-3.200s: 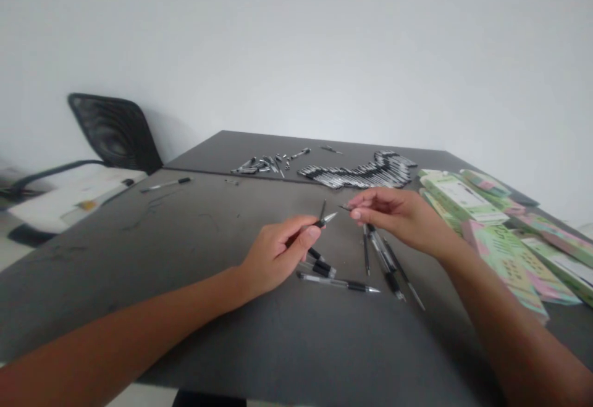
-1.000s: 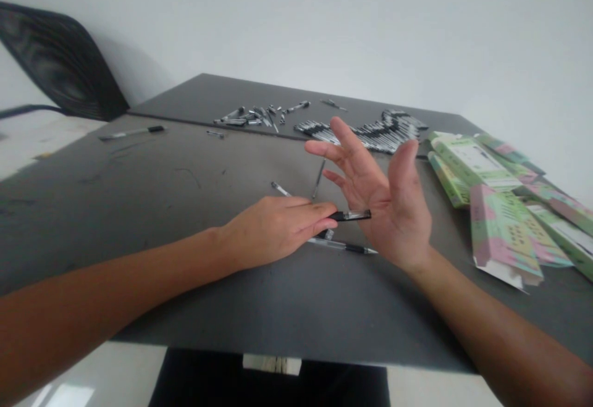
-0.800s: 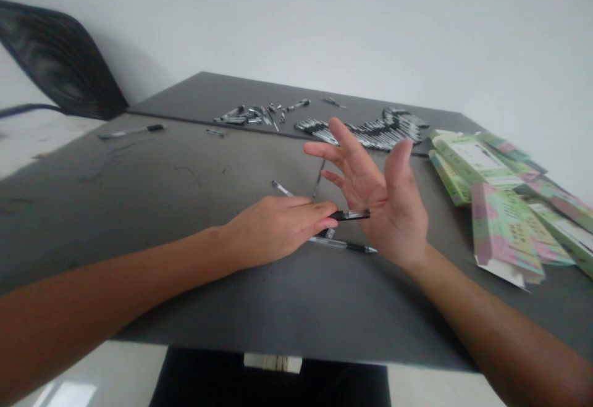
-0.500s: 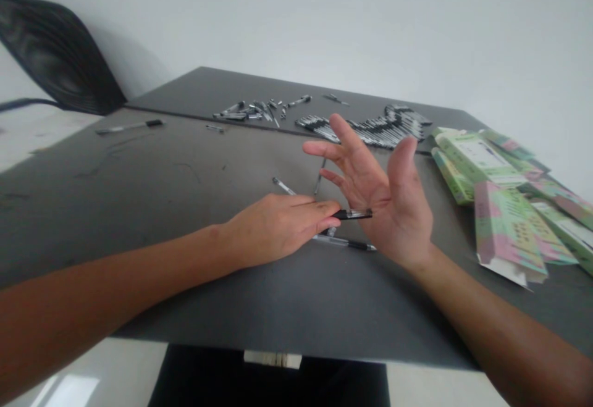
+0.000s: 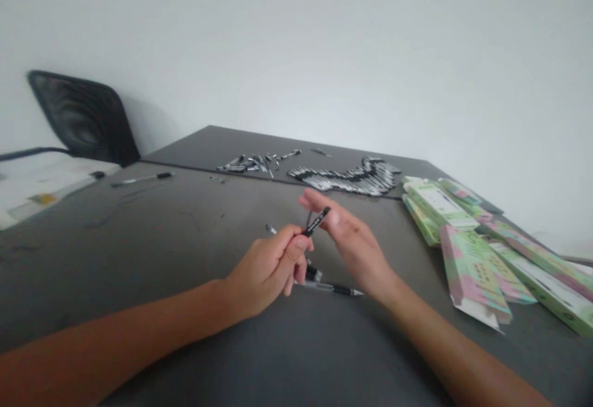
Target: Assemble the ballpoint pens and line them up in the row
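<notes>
My left hand (image 5: 266, 268) is closed around a pen (image 5: 316, 222), whose dark end with pale lettering sticks out past the thumb toward the upper right. Most of the pen's length is hidden in the fist. Beside that end, my right hand (image 5: 359, 249) is open with its fingers stretched out; whether it touches the pen I cannot tell. Below the hands, a clear pen with a black grip (image 5: 345, 289) lies on the table. Another dark-ended piece (image 5: 314, 271) shows next to my left fingers, partly covered. A clear pen end (image 5: 270, 229) pokes out behind my left hand.
A long row of pens (image 5: 352, 178) lies at the back of the dark table (image 5: 194, 327). Loose pen parts (image 5: 252, 163) are heaped left of it. Green and pink cartons (image 5: 467, 265) pile up on the right. A single pen (image 5: 143, 178) and a mesh chair (image 5: 86, 117) are at left.
The view has tilted up. My left hand has turned thumb-up, raising the pen's end. My right hand has turned from palm facing me to side-on, its fingers drawn closer together.
</notes>
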Available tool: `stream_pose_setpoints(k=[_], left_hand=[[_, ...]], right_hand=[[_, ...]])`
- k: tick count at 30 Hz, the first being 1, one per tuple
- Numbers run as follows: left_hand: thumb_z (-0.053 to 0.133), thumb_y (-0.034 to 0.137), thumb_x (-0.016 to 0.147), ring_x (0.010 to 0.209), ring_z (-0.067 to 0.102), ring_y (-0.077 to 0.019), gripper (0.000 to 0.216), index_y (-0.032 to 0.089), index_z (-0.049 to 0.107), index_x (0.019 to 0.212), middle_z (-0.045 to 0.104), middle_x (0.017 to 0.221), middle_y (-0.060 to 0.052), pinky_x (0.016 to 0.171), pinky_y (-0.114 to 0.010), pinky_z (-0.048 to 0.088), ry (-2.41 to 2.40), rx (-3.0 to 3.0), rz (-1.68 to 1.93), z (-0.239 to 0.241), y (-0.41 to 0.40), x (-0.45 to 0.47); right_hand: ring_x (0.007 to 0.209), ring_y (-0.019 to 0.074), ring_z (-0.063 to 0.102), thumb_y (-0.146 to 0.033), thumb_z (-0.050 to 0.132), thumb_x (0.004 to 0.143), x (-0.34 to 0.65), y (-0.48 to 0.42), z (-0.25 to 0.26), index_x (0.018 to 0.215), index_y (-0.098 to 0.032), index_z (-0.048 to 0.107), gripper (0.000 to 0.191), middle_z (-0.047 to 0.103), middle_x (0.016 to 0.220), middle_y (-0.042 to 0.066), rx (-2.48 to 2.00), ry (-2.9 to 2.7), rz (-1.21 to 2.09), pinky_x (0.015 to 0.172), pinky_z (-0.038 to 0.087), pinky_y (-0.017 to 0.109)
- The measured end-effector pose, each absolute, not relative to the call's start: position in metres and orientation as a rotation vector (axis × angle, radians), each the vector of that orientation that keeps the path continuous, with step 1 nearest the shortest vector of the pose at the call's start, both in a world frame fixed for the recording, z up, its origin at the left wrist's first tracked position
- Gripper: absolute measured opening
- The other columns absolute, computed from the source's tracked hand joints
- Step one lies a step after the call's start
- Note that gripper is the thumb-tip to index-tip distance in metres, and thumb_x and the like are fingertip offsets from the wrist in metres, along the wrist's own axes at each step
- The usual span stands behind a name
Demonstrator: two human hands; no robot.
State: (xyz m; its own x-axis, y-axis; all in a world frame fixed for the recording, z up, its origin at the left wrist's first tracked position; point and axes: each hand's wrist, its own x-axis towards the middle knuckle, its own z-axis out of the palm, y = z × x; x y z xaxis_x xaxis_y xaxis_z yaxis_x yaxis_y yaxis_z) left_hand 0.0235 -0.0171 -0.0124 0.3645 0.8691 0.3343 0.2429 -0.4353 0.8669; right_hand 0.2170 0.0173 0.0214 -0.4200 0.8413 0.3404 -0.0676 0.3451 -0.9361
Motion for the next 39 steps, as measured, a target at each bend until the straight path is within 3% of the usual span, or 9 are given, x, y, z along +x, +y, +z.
stream_pose_setpoints(k=[4, 9, 13, 19, 26, 31, 39], left_hand=[[0.033, 0.058, 0.115, 0.045, 0.062, -0.0117, 0.047, 0.02, 0.057, 0.104, 0.068, 0.064, 0.003, 0.046, -0.021, 0.047, 0.926, 1.733, 1.129, -0.019, -0.015, 0.025], [0.036, 0.064, 0.112, 0.049, 0.067, -0.0145, 0.054, 0.019, 0.058, 0.093, 0.071, 0.065, -0.001, 0.048, -0.023, 0.051, 0.874, 1.638, 1.118, -0.022, -0.013, 0.027], [0.036, 0.072, 0.109, 0.062, 0.074, -0.0196, 0.061, 0.017, 0.064, 0.107, 0.078, 0.076, -0.008, 0.056, -0.028, 0.055, 0.876, 1.565, 1.116, -0.023, -0.012, 0.029], [0.033, 0.066, 0.112, 0.077, 0.075, -0.0229, 0.058, 0.019, 0.066, 0.119, 0.08, 0.088, -0.009, 0.069, -0.033, 0.055, 0.903, 1.643, 1.188, -0.022, -0.009, 0.025], [0.029, 0.06, 0.114, 0.081, 0.072, -0.0233, 0.055, 0.021, 0.067, 0.117, 0.076, 0.09, -0.006, 0.072, -0.035, 0.053, 0.926, 1.795, 1.153, -0.019, -0.008, 0.017], [0.029, 0.058, 0.114, 0.079, 0.069, -0.0227, 0.056, 0.02, 0.07, 0.114, 0.075, 0.091, -0.007, 0.075, -0.035, 0.052, 0.925, 1.89, 1.148, -0.02, -0.007, 0.013], [0.032, 0.051, 0.116, 0.074, 0.064, -0.0191, 0.05, 0.02, 0.071, 0.116, 0.068, 0.083, -0.003, 0.074, -0.031, 0.049, 0.864, 1.979, 1.237, -0.039, 0.004, 0.007]], right_hand=[[0.124, 0.0227, 0.069, -0.044, 0.069, 0.102, 0.212, 0.013, 0.017, 0.131, -0.034, 0.079, 0.032, 0.075, 0.135, 0.006, -0.67, -1.897, 1.109, 0.114, 0.049, 0.04], [0.116, 0.0227, 0.072, -0.043, 0.075, 0.098, 0.212, 0.014, 0.019, 0.118, -0.033, 0.084, 0.024, 0.079, 0.123, 0.005, -0.646, -1.858, 1.09, 0.109, 0.053, 0.039], [0.113, 0.0233, 0.073, -0.05, 0.07, 0.1, 0.223, 0.024, 0.03, 0.113, -0.028, 0.081, 0.028, 0.08, 0.12, 0.006, -0.707, -1.681, 1.118, 0.108, 0.053, 0.042], [0.084, 0.0177, 0.068, -0.054, 0.073, 0.097, 0.269, 0.05, 0.062, 0.11, -0.025, 0.073, 0.032, 0.076, 0.09, 0.002, -0.689, -1.276, 0.968, 0.09, 0.056, 0.035], [0.074, 0.0165, 0.059, -0.055, 0.082, 0.088, 0.3, 0.065, 0.066, 0.097, -0.021, 0.078, 0.035, 0.07, 0.078, 0.0, -0.864, -1.298, 0.803, 0.076, 0.05, 0.031], [0.073, 0.0139, 0.056, -0.054, 0.085, 0.085, 0.312, 0.078, 0.054, 0.098, -0.022, 0.08, 0.035, 0.067, 0.077, -0.002, -0.907, -1.226, 0.796, 0.074, 0.048, 0.028], [0.077, 0.0155, 0.065, -0.057, 0.09, 0.075, 0.324, 0.1, 0.031, 0.124, -0.029, 0.083, 0.057, 0.08, 0.109, 0.003, -1.006, -1.108, 0.861, 0.076, 0.055, 0.033]])
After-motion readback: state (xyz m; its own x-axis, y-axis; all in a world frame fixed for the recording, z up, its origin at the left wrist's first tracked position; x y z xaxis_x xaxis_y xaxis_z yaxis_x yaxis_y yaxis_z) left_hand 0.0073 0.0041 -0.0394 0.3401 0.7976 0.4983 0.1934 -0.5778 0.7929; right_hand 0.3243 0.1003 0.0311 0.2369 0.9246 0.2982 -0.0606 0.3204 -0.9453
